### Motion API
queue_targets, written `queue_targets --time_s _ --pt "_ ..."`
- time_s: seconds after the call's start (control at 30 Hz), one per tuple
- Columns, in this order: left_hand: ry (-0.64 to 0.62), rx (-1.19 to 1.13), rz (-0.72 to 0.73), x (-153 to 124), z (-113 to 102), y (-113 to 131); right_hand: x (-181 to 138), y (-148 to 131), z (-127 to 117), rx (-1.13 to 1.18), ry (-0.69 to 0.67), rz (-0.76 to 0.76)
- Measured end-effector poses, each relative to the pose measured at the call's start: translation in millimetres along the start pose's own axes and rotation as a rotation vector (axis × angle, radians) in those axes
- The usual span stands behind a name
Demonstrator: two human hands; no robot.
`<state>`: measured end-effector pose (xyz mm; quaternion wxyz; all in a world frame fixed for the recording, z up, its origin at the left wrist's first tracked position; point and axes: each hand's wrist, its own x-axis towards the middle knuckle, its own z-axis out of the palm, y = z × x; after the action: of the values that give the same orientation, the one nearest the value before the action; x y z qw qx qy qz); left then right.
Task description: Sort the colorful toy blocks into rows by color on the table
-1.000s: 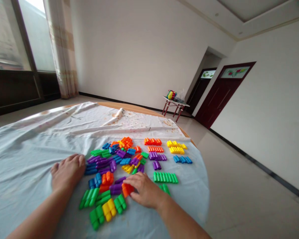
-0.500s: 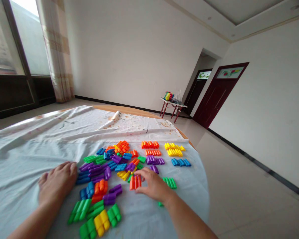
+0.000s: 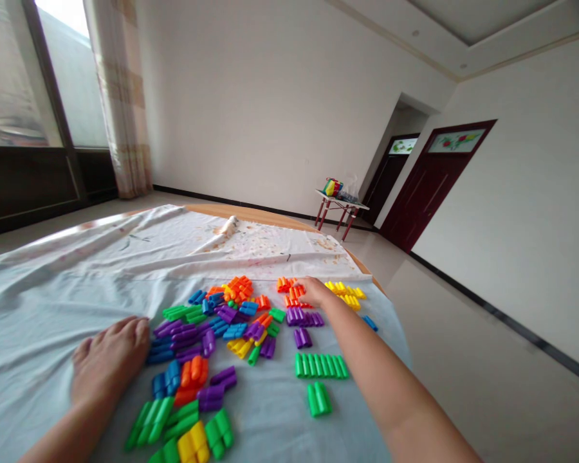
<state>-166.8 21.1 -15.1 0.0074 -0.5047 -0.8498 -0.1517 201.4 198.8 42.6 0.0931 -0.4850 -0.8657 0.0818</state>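
Observation:
My left hand [image 3: 109,360] lies flat with its fingers stretched out on the pale cloth [image 3: 43,308], beside a loose heap of colourful plastic blocks [image 3: 212,321]. My right hand [image 3: 314,290] reaches far over the table. Its fingers are closed on an orange block [image 3: 296,293] at the sorted orange rows [image 3: 285,283]. Right of that hand lie yellow rows [image 3: 347,294] and a blue row [image 3: 370,323], partly hidden by my forearm. Purple rows [image 3: 303,317] and a green row [image 3: 321,366] lie nearer, with a small green block [image 3: 318,399] in front.
The round table's wooden edge [image 3: 361,262] shows at the far right, and a stained white cloth [image 3: 251,241] covers its far half. A small red-legged side table [image 3: 340,206] with bags stands by dark doors [image 3: 427,180]. A window and curtain [image 3: 120,96] are on the left.
My right hand has carried the orange block from the near side of the heap out to the orange rows. The left hand has stayed flat on the cloth.

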Motion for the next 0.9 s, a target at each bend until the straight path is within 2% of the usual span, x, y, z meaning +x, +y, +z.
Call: queue_targets --time_s 0.2,0.37,0.53,0.63,0.73,0.9 --pt "-0.007 -0.013 -0.016 -0.6 0.9 -1.6 7.1 2.9 16.2 -0.008 -0.069 -0.013" --pt "-0.005 -0.001 -0.01 -1.4 -1.3 0.8 5.6 -1.3 9.4 0.009 -0.053 -0.046" --pt "-0.004 -0.015 -0.02 -1.9 -1.7 0.7 -5.8 -37.2 3.7 0.026 0.011 -0.146" --pt "0.002 -0.009 -0.014 -2.1 -1.7 0.5 -16.2 -64.5 8.8 -0.095 -0.091 -0.218" --pt "-0.011 -0.008 -0.003 -2.2 -2.9 1.7 -23.4 -84.2 14.8 -0.232 -0.215 -0.198" --pt "-0.012 -0.012 -0.008 -3.9 -7.0 5.3 -30.4 -102.9 21.5 -0.23 -0.237 -0.215"
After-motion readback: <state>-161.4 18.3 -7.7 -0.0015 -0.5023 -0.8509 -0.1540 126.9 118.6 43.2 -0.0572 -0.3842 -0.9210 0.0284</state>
